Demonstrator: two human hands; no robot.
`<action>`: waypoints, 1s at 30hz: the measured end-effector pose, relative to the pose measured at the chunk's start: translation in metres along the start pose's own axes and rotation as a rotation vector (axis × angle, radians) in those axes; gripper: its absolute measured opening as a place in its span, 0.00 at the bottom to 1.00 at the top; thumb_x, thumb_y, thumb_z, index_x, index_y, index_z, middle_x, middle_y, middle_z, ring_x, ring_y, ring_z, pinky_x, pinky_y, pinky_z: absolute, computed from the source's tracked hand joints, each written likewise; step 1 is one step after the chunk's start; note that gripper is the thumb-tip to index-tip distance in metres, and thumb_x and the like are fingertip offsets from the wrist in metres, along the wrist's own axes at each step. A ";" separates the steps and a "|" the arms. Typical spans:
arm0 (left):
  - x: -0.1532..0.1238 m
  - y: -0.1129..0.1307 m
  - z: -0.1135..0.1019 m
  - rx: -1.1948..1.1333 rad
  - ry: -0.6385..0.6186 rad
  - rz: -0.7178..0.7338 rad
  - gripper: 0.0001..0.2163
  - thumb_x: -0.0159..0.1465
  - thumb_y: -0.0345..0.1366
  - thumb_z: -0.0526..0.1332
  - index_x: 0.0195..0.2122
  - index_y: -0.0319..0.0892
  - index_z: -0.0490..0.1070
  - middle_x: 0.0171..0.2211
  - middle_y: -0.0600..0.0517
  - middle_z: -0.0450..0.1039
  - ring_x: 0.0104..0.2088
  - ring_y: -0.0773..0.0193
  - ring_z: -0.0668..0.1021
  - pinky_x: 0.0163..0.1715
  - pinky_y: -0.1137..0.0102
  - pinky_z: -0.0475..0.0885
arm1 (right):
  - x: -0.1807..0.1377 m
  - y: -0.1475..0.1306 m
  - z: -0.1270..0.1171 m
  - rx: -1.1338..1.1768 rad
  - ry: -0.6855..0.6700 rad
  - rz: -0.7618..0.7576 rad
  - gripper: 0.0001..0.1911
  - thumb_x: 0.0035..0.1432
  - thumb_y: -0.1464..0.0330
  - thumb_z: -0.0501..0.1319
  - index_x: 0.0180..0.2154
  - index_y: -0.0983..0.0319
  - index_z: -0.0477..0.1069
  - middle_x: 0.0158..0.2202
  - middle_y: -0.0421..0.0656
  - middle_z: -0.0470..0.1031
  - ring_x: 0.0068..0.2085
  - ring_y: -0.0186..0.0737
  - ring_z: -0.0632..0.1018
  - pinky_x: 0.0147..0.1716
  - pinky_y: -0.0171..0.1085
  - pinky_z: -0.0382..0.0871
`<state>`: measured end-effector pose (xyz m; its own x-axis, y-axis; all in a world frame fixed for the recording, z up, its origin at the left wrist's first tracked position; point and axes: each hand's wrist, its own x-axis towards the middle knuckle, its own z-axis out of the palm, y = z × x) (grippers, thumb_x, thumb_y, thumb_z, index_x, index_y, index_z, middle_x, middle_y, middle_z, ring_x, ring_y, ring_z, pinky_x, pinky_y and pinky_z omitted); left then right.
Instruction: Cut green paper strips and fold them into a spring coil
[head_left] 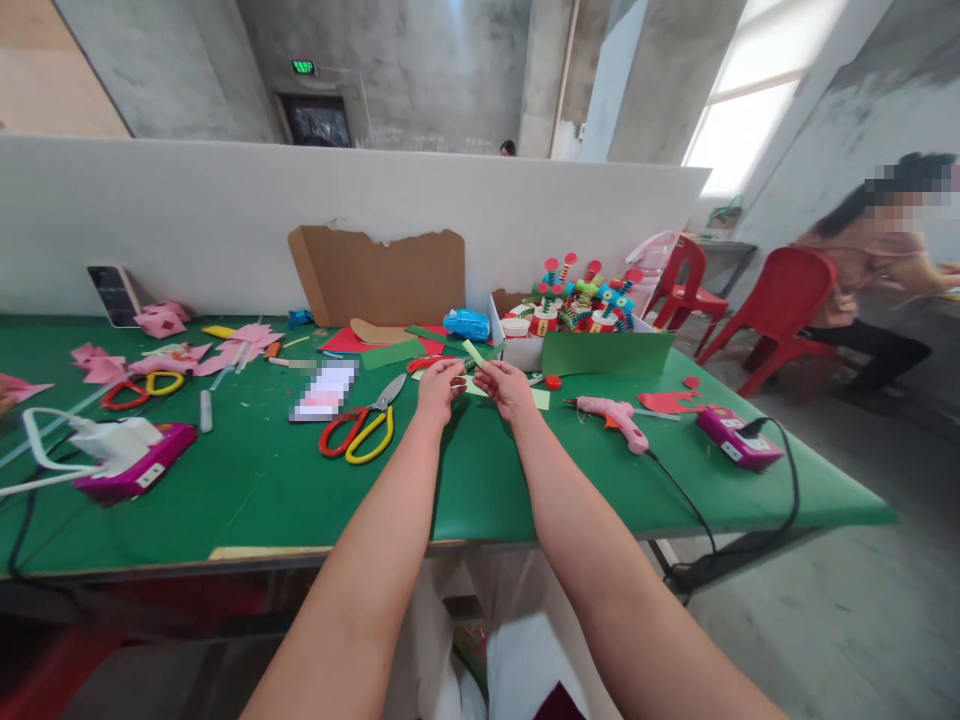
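Both of my hands meet over the middle of the green table [255,480]. My left hand [439,388] and my right hand [507,388] are closed in a pinch on a narrow light-green paper strip [474,353] that sticks up between them. Red-and-yellow scissors [362,428] lie just left of my left hand. A pink glue gun [615,417] lies to the right of my right hand, its black cord running off the table edge.
A white box [521,350] of colourful paper figures stands behind my hands, with green and red paper sheets [607,352] beside it. Pink paper scraps [169,355], a second pair of scissors [142,388] and power strips [739,436] lie about. A person sits on a red chair [780,300] at right.
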<state>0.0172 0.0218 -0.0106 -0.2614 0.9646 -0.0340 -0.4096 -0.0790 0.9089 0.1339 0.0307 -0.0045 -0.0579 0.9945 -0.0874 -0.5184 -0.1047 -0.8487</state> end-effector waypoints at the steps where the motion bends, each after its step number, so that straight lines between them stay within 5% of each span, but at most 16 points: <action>1: -0.001 -0.001 0.001 0.017 -0.051 0.011 0.15 0.43 0.41 0.70 0.29 0.41 0.71 0.22 0.55 0.71 0.22 0.71 0.71 0.24 0.73 0.66 | -0.001 0.000 0.001 -0.013 -0.014 0.006 0.11 0.46 0.73 0.70 0.23 0.62 0.67 0.20 0.37 0.75 0.23 0.30 0.77 0.29 0.30 0.75; 5: -0.003 -0.005 0.003 0.091 -0.141 0.026 0.17 0.42 0.44 0.71 0.30 0.40 0.71 0.25 0.53 0.72 0.25 0.69 0.73 0.25 0.73 0.65 | -0.002 0.002 0.002 -0.067 -0.043 -0.003 0.12 0.44 0.71 0.71 0.23 0.61 0.67 0.21 0.36 0.75 0.23 0.31 0.77 0.27 0.30 0.74; 30: -0.001 -0.006 0.004 0.191 -0.055 0.130 0.13 0.42 0.42 0.71 0.23 0.39 0.72 0.18 0.56 0.69 0.20 0.71 0.68 0.24 0.73 0.64 | 0.002 0.004 0.000 -0.151 0.043 -0.056 0.13 0.44 0.69 0.71 0.20 0.62 0.67 0.16 0.35 0.71 0.20 0.28 0.72 0.26 0.30 0.72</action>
<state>0.0235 0.0222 -0.0144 -0.2514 0.9620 0.1063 -0.2015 -0.1594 0.9664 0.1317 0.0321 -0.0079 0.0062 0.9983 -0.0572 -0.3853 -0.0504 -0.9214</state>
